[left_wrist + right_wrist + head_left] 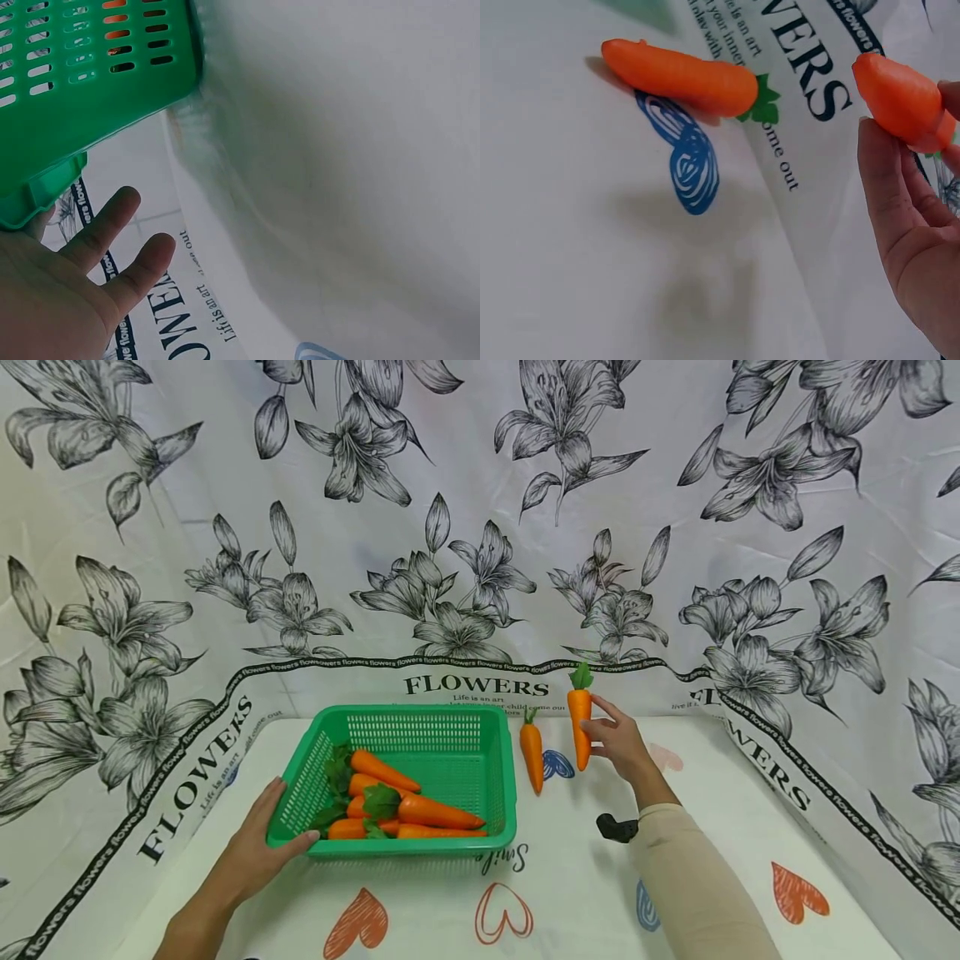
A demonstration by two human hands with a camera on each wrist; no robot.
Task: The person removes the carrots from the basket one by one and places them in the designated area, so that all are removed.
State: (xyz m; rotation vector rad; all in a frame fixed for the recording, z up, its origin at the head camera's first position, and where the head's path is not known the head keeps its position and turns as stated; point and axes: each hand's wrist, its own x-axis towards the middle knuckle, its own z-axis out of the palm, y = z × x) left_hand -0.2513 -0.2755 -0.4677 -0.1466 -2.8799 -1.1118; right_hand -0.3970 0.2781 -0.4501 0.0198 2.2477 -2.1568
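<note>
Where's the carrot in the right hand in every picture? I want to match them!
Head: the held carrot is right of centre, leaves up.
Left wrist: not in it.
Right wrist: the held carrot is at upper right.
Shared landmark: the blue drawing beside the other carrot, in head and right wrist views.

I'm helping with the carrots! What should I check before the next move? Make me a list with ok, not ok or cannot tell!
1. Held carrot pinched by the right hand's fingers: ok.
2. Left hand at the basket: ok, it touches the near left corner.
3. Left hand pressing firmly enough to keep the basket steady: cannot tell.
4. Room in the basket: ok, its green bottom shows behind and right of the carrots inside.
5. Every carrot in the basket: not ok, one is in the right hand and a loose carrot lies right of the basket.
</note>
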